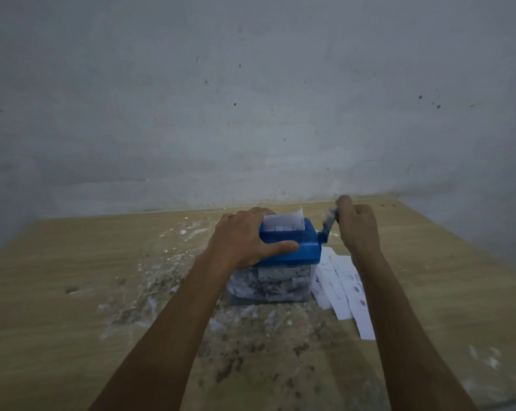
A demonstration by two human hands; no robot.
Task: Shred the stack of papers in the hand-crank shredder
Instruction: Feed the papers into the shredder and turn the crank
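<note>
Head view: my left hand (244, 238) is gripping the shredder (292, 247), thumb lying across its front. My right hand (358, 229) is curling around the blurred crank handle (330, 222), hiding its knob.

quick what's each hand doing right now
Left hand: fingers and thumb wrapped over the blue shredder top, holding it down.
Right hand: fingers curled round the crank handle, gripping it.
</note>
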